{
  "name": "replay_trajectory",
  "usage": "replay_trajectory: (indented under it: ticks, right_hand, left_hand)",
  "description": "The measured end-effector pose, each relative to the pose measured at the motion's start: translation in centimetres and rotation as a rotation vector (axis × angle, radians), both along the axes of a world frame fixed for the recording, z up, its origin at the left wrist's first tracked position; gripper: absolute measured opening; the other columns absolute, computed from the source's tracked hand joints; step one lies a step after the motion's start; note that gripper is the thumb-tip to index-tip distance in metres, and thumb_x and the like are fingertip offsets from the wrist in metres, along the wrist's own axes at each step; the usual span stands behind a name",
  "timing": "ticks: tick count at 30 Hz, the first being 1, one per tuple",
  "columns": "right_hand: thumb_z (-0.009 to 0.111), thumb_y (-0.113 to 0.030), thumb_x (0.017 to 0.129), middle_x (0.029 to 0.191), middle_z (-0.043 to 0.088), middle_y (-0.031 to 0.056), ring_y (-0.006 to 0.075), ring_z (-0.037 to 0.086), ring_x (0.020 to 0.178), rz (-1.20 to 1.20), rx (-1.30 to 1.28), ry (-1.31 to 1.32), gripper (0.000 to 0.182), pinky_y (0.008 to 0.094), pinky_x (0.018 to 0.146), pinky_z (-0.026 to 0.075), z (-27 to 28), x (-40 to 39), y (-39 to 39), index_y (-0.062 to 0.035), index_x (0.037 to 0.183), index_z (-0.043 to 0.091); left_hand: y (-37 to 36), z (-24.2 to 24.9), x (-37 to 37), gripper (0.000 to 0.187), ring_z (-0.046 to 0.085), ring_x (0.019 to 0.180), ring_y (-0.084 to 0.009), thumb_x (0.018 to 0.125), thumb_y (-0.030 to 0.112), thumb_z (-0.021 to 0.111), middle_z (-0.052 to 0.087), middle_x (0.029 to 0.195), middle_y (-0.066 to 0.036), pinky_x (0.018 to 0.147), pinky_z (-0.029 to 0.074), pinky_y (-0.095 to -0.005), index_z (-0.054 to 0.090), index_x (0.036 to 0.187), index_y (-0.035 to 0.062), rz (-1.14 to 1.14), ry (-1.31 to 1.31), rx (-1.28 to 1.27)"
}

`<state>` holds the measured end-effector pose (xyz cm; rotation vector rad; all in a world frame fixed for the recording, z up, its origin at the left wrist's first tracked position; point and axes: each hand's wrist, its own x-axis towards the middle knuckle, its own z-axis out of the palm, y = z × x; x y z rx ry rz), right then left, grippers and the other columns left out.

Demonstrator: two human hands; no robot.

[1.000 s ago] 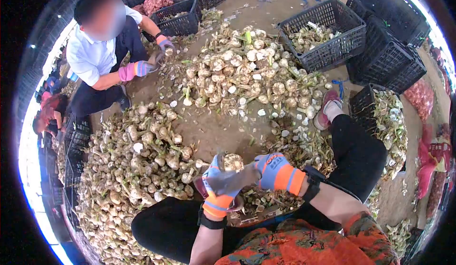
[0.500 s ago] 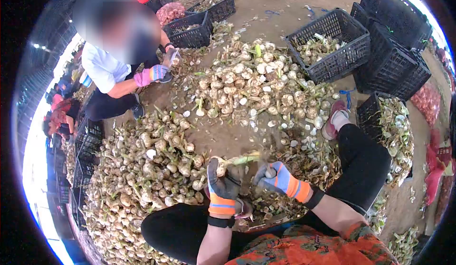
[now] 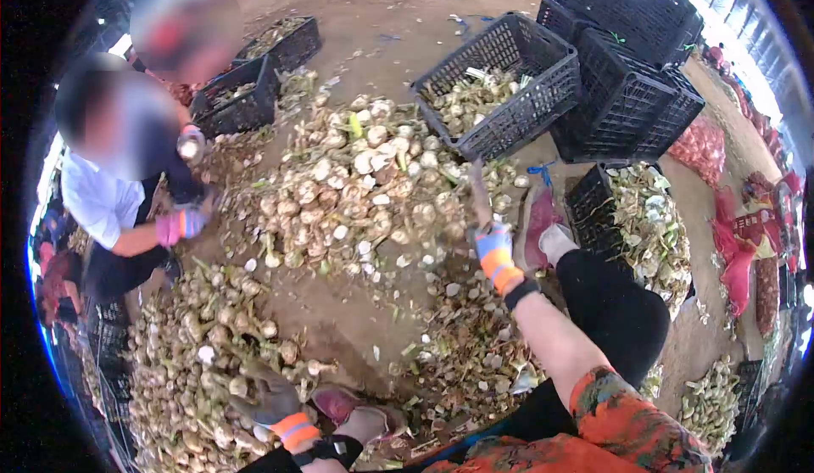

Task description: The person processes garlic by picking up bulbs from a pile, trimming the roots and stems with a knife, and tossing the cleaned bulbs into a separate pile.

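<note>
My left hand (image 3: 270, 398), in a dark-palmed glove with an orange and blue cuff, is low over the near-left heap of untrimmed garlic (image 3: 212, 312). Its fingers are apart among the bulbs and stems, and none is clearly gripped. Farther forward, my right hand (image 3: 494, 248) in a matching glove is closed around a knife (image 3: 481, 193), its blade pointing up and away. The knife is beside the right edge of the pile of trimmed garlic bulbs (image 3: 365, 172). Leaf and stem scraps (image 3: 475, 354) lie on the ground between my legs.
A black crate (image 3: 509, 134) with some garlic stands beyond my right foot, beside stacked black crates (image 3: 627, 91). A crate heaped with trimmings (image 3: 649, 227) is by my right knee. Across from me a co-worker (image 3: 102, 193) in gloves crouches at the left.
My left hand has moved down and left to the garlic heap, and the stemmed bulb it held is gone from it. My right hand has moved forward with the knife. The view has turned right.
</note>
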<state>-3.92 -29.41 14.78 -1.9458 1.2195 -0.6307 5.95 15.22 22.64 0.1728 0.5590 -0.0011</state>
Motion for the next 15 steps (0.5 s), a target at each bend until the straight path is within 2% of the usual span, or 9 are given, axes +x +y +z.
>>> replay_trajectory:
  ticks: [2,4,7,8,10,11,12,14,15]
  right_hand:
    - [0.06,-0.016,0.069,0.073,0.06,0.0152,0.0298,0.059,0.068,-0.125,-0.459,0.228,0.025,0.0378,0.058,0.045,-5.1,0.6,-5.9,-0.0042,0.091,0.058]
    - [0.062,-0.016,0.068,0.075,0.06,0.0156,0.0312,0.058,0.067,0.219,-0.556,0.699,0.031,0.0368,0.06,0.045,-17.0,-0.4,-16.8,-0.0025,0.096,0.059]
    - [0.06,-0.024,0.07,0.086,0.06,0.0136,0.0323,0.054,0.089,-0.336,-0.101,0.026,0.038,0.0359,0.086,0.038,-10.4,0.9,-18.9,-0.0018,0.101,0.055]
    - [0.062,-0.022,0.068,0.082,0.061,0.0136,0.0332,0.055,0.083,-0.313,-0.31,0.064,0.037,0.0385,0.081,0.041,-10.2,1.3,-20.5,-0.0025,0.099,0.057]
    - [0.057,-0.02,0.075,0.082,0.062,0.0138,0.0325,0.058,0.076,-0.475,0.042,-0.096,0.026,0.0382,0.073,0.044,-14.8,2.1,-26.6,-0.0051,0.096,0.059]
    - [0.051,-0.017,0.081,0.084,0.064,0.0134,0.0298,0.059,0.073,-0.155,-0.431,0.216,0.022,0.0367,0.068,0.046,-18.3,1.2,-29.3,-0.0039,0.096,0.06]
    - [0.051,-0.017,0.081,0.084,0.064,0.0134,0.0298,0.059,0.073,-0.146,-0.418,0.226,0.022,0.0367,0.068,0.046,-20.1,0.8,-31.1,-0.0039,0.096,0.06]
    - [0.048,-0.021,0.086,0.089,0.061,0.0081,0.0196,0.055,0.076,-0.266,0.627,-0.537,0.024,0.0331,0.071,0.044,-23.2,1.9,-34.0,-0.0057,0.101,0.059]
    - [0.05,-0.021,0.082,0.088,0.064,0.0148,0.031,0.06,0.079,0.129,0.365,-0.87,0.028,0.0369,0.069,0.046,-27.6,4.8,-36.0,0.0024,0.094,0.061]
  left_hand:
    - [-3.6,-2.3,-2.6,0.06,0.047,0.109,-0.0302,0.079,0.027,0.059,0.041,0.125,-0.021,0.091,0.042,-0.0405,0.034,0.13,0.0085,-0.06,-0.201,1.059]
    - [-6.8,-3.0,-2.7,0.052,0.049,0.106,-0.0269,0.081,0.033,0.055,0.044,0.123,-0.016,0.086,0.043,-0.0386,0.04,0.126,0.013,-0.078,-0.086,0.881]
    - [-7.7,-6.9,-2.4,0.044,0.051,0.099,-0.0252,0.085,0.033,0.049,0.047,0.119,-0.011,0.082,0.046,-0.0368,0.043,0.124,0.0158,-0.28,-0.024,0.721]
    - [-7.7,-8.3,-2.2,0.043,0.051,0.096,-0.0269,0.087,0.028,0.048,0.046,0.117,-0.011,0.082,0.047,-0.0369,0.04,0.127,0.0142,-0.474,-0.084,0.735]
    - [-10.8,-8.7,-2.1,0.039,0.054,0.093,-0.025,0.086,0.022,0.05,0.052,0.112,-0.011,0.082,0.047,-0.0345,0.045,0.123,0.011,-0.47,0.166,0.691]
    - [-11.0,-11.3,-2.7,0.036,0.055,0.092,-0.0236,0.086,0.02,0.051,0.055,0.11,-0.011,0.083,0.046,-0.0338,0.048,0.12,0.0089,-0.595,0.094,0.921]
    - [-11.5,-12.9,-3.2,0.034,0.055,0.092,-0.0222,0.086,0.019,0.051,0.057,0.107,-0.011,0.083,0.046,-0.0331,0.051,0.118,0.0068,-0.719,0.018,1.152]
    - [-16.1,-14.5,-4.6,0.049,0.053,0.098,-0.0241,0.07,0.002,0.065,0.055,0.109,-0.011,0.086,0.044,-0.0337,0.051,0.117,0.0062,-0.864,-0.276,1.562]
    - [-17.7,-17.0,-5.5,0.051,0.052,0.102,-0.0283,0.065,0.006,0.069,0.052,0.114,-0.014,0.088,0.043,-0.0358,0.053,0.113,0.0071,-0.869,-0.513,1.722]
